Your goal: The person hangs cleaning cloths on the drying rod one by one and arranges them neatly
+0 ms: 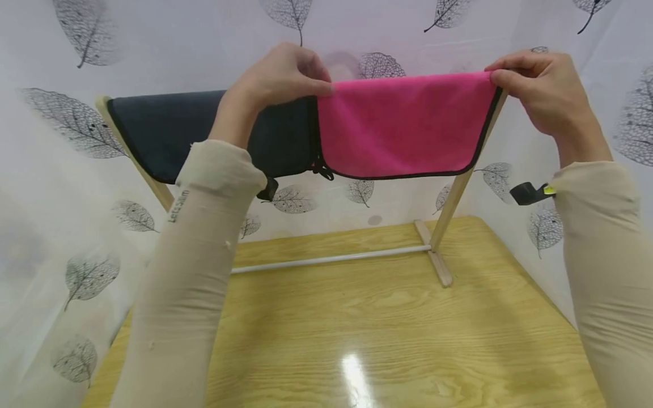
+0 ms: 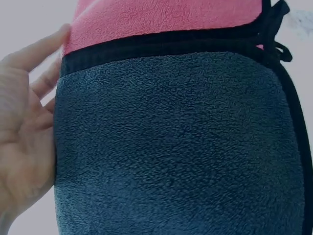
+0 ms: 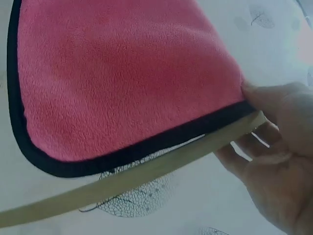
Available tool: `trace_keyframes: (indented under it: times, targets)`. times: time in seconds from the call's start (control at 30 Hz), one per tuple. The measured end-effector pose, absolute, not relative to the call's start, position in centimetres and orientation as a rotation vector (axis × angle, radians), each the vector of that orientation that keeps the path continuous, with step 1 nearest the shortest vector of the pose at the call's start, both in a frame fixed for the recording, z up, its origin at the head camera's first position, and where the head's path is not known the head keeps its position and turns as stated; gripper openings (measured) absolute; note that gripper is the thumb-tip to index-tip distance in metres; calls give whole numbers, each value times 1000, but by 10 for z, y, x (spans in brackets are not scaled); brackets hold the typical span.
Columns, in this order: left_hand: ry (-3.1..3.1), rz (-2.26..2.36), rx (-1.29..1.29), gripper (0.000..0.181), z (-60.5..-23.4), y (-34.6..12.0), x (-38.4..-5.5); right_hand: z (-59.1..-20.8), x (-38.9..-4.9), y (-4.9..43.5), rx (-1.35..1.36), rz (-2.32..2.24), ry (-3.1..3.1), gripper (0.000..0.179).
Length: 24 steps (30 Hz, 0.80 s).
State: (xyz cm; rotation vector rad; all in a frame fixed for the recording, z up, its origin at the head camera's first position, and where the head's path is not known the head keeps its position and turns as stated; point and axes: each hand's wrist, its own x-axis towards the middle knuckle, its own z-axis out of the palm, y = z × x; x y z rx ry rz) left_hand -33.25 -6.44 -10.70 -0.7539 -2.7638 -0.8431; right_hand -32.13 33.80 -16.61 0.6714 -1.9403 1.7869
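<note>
A pink towel [image 1: 403, 127] with black trim hangs folded over the top of a wooden-legged rack [image 1: 450, 207]. My left hand [image 1: 291, 73] pinches its upper edge near the left end, thumb in front. At the opposite top corner, beside the rack's right post, my right hand [image 1: 548, 88] pinches the pink towel between thumb and fingers. To the left hangs a dark blue-grey towel [image 1: 153, 133], also black-trimmed, partly covered by my left forearm. In the left wrist view the pink towel's border meets the dark towel [image 2: 176, 142]. The rack's top bar is hidden under the cloth.
The rack's foot [image 1: 440, 269] stands on a wood-grain table [image 1: 357, 317], with a white lower rod [image 1: 331, 259] running left from it. Behind hangs a pale curtain [image 1: 168, 34] with leaf prints. Black cord loops [image 1: 322, 169] dangle between the towels.
</note>
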Motion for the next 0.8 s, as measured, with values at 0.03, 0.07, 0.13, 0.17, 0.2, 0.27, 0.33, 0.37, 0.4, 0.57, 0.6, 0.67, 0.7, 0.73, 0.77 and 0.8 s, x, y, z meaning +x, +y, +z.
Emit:
trace_keyframes:
  times: [0.03,0.07,0.13,0.17,0.2,0.27,0.33,0.37,0.4,0.57,0.6,0.67,0.7,0.73,0.77,0.8]
  targets:
    - [-2753,-843,-777,35,-107,-65,-333,-165,-322,337,658,1796,-1930,24]
    - [-2740,-837,-796,33,-108,-65,-334,-164,-322,336,637,1806,-1920,24]
    - [-2709,-821,-809,32,-109,-65,-336,-162,-323,333,599,1826,-1901,26]
    - [-2697,-819,-808,32,-109,-65,-337,-162,-323,332,578,1815,-1902,27]
    - [-2690,-802,-807,32,-110,-65,-337,-161,-324,331,571,1820,-1888,27]
    - [-2689,-769,-787,33,-111,-64,-339,-161,-325,328,553,1832,-1863,28]
    - [-2687,-716,-761,34,-111,-63,-340,-161,-326,326,544,1844,-1838,27]
    - [-2691,-689,-743,35,-112,-62,-340,-161,-326,325,539,1856,-1823,27]
    - [-2693,-660,-727,36,-112,-61,-340,-161,-326,325,538,1881,-1800,27]
    - [-2693,-604,-682,38,-112,-59,-340,-161,-328,323,540,1880,-1764,27]
    - [-2693,-618,-681,37,-112,-59,-340,-162,-329,323,549,1863,-1767,27]
    - [-2691,-639,-687,36,-113,-59,-339,-164,-329,325,556,1809,-1810,27]
    - [-2689,-648,-694,36,-113,-59,-338,-166,-328,326,551,1781,-1842,27]
    - [-2686,-665,-707,36,-113,-60,-338,-167,-328,328,542,1738,-1886,27]
    - [-2688,-685,-719,37,-113,-60,-338,-168,-328,329,534,1694,-1924,27]
    - [-2691,-693,-739,38,-113,-61,-337,-170,-327,330,525,1645,-1966,28]
